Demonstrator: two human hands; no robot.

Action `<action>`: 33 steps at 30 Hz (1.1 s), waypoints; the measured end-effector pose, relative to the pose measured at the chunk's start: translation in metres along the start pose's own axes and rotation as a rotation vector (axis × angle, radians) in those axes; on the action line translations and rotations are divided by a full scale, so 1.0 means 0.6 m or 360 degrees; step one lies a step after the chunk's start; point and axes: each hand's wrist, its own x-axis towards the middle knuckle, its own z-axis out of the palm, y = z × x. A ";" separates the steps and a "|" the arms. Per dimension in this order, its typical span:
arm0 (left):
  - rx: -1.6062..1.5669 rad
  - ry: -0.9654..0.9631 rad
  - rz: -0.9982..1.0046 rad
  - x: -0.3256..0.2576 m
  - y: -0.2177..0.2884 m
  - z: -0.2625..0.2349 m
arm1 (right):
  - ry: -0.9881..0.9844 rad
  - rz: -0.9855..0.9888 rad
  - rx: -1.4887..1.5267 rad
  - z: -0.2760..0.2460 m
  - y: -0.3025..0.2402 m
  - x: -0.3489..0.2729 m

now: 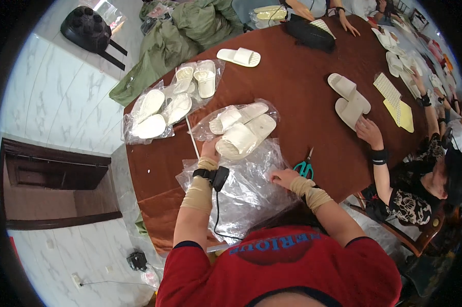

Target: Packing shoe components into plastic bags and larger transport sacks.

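Note:
A pair of cream slippers (239, 140) lies in a clear plastic bag on the brown-covered table, straight ahead of me. My left hand (209, 149) is at the near left edge of this pair, its fingers closed at the bag and partly hidden by the slipper. Below the pair, a pile of clear plastic bags (246, 187) spreads over the table's near edge. My right hand (284, 177) rests at the right side of this pile, fingers curled in on the plastic film. Just right of that hand lie teal-handled scissors (305, 168).
More bagged slippers (151, 126) lie at the left, and a single slipper (239, 57) near the far edge. On the right, a co-worker's hand (369, 132) touches another pair (352, 107). Beside it are a yellow sheet (401, 115) and a black pouch (310, 36). Other people sit beyond.

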 end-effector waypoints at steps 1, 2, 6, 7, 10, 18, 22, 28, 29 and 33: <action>-0.0840 0.0111 -0.0446 -0.022 -0.005 -0.018 | -0.0123 0.0124 0.0050 -0.003 -0.013 0.006; -0.1689 0.0248 -0.0873 -0.046 -0.009 -0.034 | -0.0249 0.0249 0.0092 -0.008 -0.028 0.013; -0.1136 0.0401 -0.1076 -0.060 0.146 -0.086 | -0.0012 0.0063 -0.0006 0.002 0.016 0.010; -0.2015 0.0834 -0.1276 -0.103 0.105 -0.094 | 0.0080 -0.0031 -0.0029 0.013 0.023 0.018; -0.2192 0.0687 -0.1264 -0.135 0.203 -0.119 | -0.0105 0.0258 0.0079 -0.010 -0.003 0.013; -0.2502 0.0813 -0.1558 -0.491 0.145 -0.057 | -0.0029 0.0264 0.0123 -0.010 -0.009 0.014; -0.2314 0.0982 -0.1564 -0.619 0.132 -0.042 | -0.0147 0.0472 0.0317 -0.011 -0.014 0.021; -0.1915 0.1083 -0.1391 -0.603 0.197 -0.090 | -0.0405 0.0618 0.0345 -0.046 -0.107 0.024; -0.1906 0.1107 -0.1323 -0.573 0.216 -0.101 | -0.0456 0.0753 0.0330 -0.044 -0.098 0.025; -0.1720 0.1129 -0.1252 -0.499 0.302 -0.147 | -0.0538 0.0860 0.0375 -0.041 -0.095 0.029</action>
